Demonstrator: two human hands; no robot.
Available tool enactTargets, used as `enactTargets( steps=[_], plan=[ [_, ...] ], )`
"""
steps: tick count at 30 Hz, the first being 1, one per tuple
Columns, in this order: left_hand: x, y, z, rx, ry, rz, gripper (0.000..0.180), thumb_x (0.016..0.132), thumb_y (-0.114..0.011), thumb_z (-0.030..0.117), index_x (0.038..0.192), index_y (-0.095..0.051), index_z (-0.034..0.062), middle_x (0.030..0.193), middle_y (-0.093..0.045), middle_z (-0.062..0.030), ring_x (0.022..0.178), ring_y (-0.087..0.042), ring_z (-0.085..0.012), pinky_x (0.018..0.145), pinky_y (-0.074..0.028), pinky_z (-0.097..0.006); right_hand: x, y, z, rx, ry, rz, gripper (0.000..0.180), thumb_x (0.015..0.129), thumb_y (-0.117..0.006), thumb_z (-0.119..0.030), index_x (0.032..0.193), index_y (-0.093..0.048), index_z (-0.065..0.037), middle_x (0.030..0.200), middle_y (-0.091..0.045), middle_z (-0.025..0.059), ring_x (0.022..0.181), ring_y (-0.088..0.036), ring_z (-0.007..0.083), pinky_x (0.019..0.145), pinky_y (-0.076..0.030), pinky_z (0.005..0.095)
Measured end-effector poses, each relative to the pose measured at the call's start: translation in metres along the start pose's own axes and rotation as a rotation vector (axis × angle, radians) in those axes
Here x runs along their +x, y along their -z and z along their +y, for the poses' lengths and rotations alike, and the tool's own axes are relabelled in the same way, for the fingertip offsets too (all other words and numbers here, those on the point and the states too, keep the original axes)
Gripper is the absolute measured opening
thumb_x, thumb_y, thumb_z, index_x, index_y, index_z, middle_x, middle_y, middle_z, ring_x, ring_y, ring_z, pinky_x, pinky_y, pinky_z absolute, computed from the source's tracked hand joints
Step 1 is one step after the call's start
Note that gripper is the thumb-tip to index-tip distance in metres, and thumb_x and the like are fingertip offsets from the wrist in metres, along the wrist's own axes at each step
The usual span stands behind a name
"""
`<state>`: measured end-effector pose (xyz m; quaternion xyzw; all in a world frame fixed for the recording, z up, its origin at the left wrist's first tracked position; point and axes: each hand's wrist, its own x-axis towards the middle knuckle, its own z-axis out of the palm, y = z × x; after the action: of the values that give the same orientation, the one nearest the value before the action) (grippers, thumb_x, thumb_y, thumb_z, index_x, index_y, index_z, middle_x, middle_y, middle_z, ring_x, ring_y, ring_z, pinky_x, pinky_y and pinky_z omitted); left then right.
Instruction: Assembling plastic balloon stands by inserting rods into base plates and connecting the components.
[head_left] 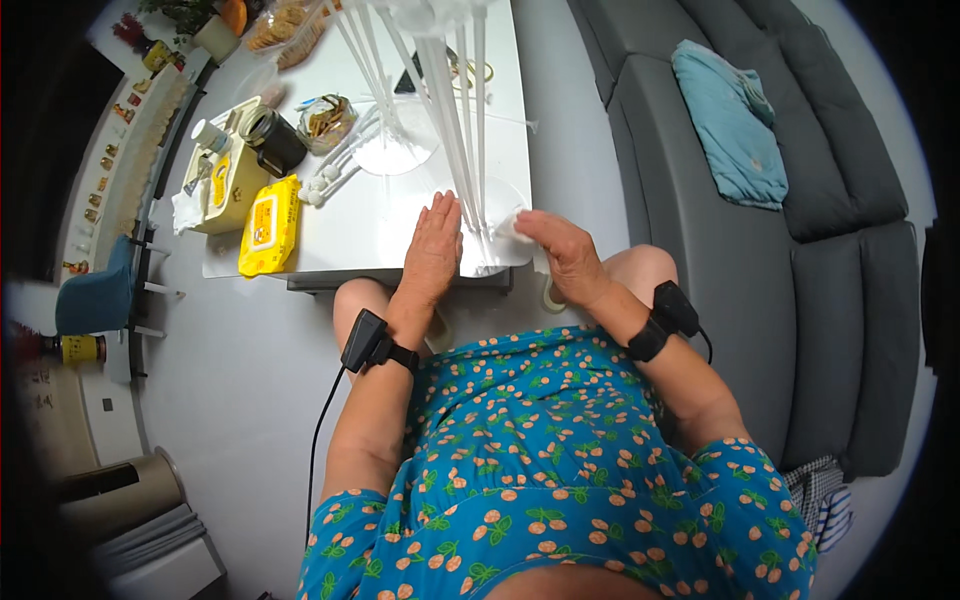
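No legible lettering, print on yellow packet (270, 228) too small to read

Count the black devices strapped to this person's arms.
2. The left device is strapped on behind the left hand; the right device sits behind the right hand. Both show plainly.

The white tabletop (345, 225) gleams at me, smooth and glossy, and the pale rods (462, 130) look like slick plastic. The yellow packet (268, 228) is shiny film, the dark mug (278, 143) glossy. The grey sofa (670, 220) seems matt leather to me, the blue towel (735, 130) soft cloth.
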<state>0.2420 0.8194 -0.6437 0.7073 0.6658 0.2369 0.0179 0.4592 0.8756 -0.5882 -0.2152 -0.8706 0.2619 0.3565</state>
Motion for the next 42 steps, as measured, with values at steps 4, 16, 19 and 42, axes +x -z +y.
enactTargets(
  steps=[4, 16, 19, 42],
  plan=[
    [-0.012, 0.013, -0.005, -0.007, -0.057, -0.033, 0.049, 0.082, -0.052, 0.004, 0.129, -0.039, -0.0021, 0.136, -0.037, -0.0177, 0.131, -0.031, -0.0322, 0.109, -0.026, -0.043, -0.01, -0.033, 0.013, -0.192, 0.036, 0.019, 0.035, 0.075, -0.048, 0.004, 0.108, -0.057, 0.0, 0.11, -0.058, 0.0184, 0.111, -0.053, 0.0346, 0.096, -0.042, 0.041],
    [-0.055, 0.004, 0.024, -0.042, 0.227, 0.136, 0.069, 0.077, -0.067, 0.018, 0.131, -0.033, -0.006, 0.141, -0.029, -0.0211, 0.135, -0.02, -0.0348, 0.111, -0.018, -0.044, -0.004, -0.067, -0.007, -0.24, 0.179, -0.19, 0.034, 0.078, -0.049, -0.004, 0.111, -0.055, 0.001, 0.119, -0.053, 0.0156, 0.121, -0.044, 0.032, 0.105, -0.032, 0.0419],
    [-0.057, 0.012, 0.02, -0.084, 0.189, 0.044, 0.071, 0.076, -0.068, 0.021, 0.132, -0.033, -0.0035, 0.142, -0.029, -0.0185, 0.135, -0.021, -0.0336, 0.111, -0.018, -0.043, 0.004, -0.046, -0.001, -0.16, 0.18, -0.27, 0.033, 0.08, -0.048, -0.002, 0.112, -0.056, -0.001, 0.119, -0.054, 0.0147, 0.121, -0.044, 0.0314, 0.104, -0.033, 0.039],
    [-0.026, 0.046, 0.036, -0.002, 0.127, 0.023, 0.068, 0.078, -0.065, 0.019, 0.134, -0.033, -0.0025, 0.141, -0.03, -0.0154, 0.134, -0.023, -0.0325, 0.11, -0.02, -0.043, 0.07, -0.021, 0.03, -0.227, 0.169, -0.176, 0.033, 0.078, -0.048, -0.002, 0.109, -0.058, -0.003, 0.12, -0.054, 0.0132, 0.119, -0.046, 0.0314, 0.104, -0.035, 0.04]
  ],
)
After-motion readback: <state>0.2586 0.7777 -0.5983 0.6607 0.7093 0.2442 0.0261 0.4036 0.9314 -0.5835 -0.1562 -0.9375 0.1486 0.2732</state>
